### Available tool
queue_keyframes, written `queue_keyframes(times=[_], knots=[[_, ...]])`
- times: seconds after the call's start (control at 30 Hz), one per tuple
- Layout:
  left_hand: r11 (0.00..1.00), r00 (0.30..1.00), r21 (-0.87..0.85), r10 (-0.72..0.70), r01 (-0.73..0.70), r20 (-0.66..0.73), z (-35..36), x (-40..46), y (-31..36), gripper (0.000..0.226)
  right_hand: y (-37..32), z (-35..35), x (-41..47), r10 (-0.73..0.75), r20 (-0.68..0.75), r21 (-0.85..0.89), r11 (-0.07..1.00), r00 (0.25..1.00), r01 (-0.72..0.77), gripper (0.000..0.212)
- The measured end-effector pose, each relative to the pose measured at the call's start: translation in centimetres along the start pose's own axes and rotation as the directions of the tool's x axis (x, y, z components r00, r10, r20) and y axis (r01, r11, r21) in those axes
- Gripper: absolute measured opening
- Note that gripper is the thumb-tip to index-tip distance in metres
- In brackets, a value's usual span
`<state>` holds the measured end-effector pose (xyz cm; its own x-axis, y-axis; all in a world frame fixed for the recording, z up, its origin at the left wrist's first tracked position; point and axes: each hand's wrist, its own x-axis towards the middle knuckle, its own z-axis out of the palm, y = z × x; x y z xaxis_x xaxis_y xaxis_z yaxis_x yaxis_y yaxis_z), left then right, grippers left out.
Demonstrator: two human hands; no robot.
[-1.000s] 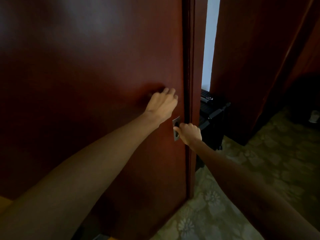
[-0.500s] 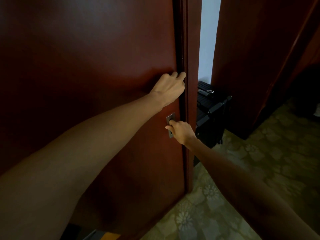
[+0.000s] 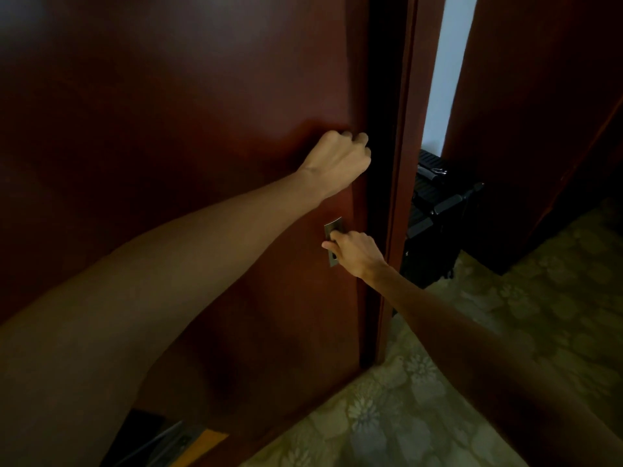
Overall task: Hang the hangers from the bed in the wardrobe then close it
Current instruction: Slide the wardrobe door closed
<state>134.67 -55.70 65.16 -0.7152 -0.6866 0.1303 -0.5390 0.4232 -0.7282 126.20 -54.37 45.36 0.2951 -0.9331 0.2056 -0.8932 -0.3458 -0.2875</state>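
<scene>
- Currently: wardrobe door (image 3: 175, 136), dark red-brown, fills the frame from 9 to 12 o'clock; its free edge runs down just right of centre. A dark vertical gap (image 3: 381, 129) lies between that edge and the frame post (image 3: 403, 163), so the door is not fully shut.
- Left hand (image 3: 337, 163) just above centre, at the door's free edge; fingers curled, tips at the edge. Whether they wrap round the edge is hidden by the knuckles and shadow: cannot tell if it grips or only presses.
- Right hand (image 3: 355, 252) just below centre, at the metal handle plate (image 3: 333, 239); fingers bent and clamped on the plate's middle. Only the plate's top and bottom corners show.
- Hangers: none visible; wardrobe interior hidden behind the door.
- Black suitcase (image 3: 435, 210) at 3 o'clock of centre, beyond the post, lower part in shadow, detail hard to read.
- White wall strip (image 3: 445, 79) at 1 o'clock, between post and a second dark wooden panel (image 3: 539, 96).
- Floral-patterned floor (image 3: 438, 382) from 4 to 6 o'clock.
- Bottom edge, 7 o'clock: a grey and orange object (image 3: 192, 446), cut off by the frame, unidentifiable.
- Lighting dim throughout.
</scene>
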Motion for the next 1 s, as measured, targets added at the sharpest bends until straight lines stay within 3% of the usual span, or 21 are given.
queue_keyframes(times=[0.27, 1.0], knots=[[0.999, 0.997, 0.025, -0.044, 0.046, -0.058, 0.2, -4.9, -0.9, 0.024, -4.5, 0.9, -0.7, -0.049, 0.022, -0.02, 0.999, 0.999, 0.049, 0.042], [0.99, 0.992, -0.075, -0.119, 0.115, -0.04, 0.9, -19.6, -4.6, 0.029, -19.3, 0.9, -2.8, -0.063, 0.22, -0.079, 0.993, 0.974, 0.082, 0.049]])
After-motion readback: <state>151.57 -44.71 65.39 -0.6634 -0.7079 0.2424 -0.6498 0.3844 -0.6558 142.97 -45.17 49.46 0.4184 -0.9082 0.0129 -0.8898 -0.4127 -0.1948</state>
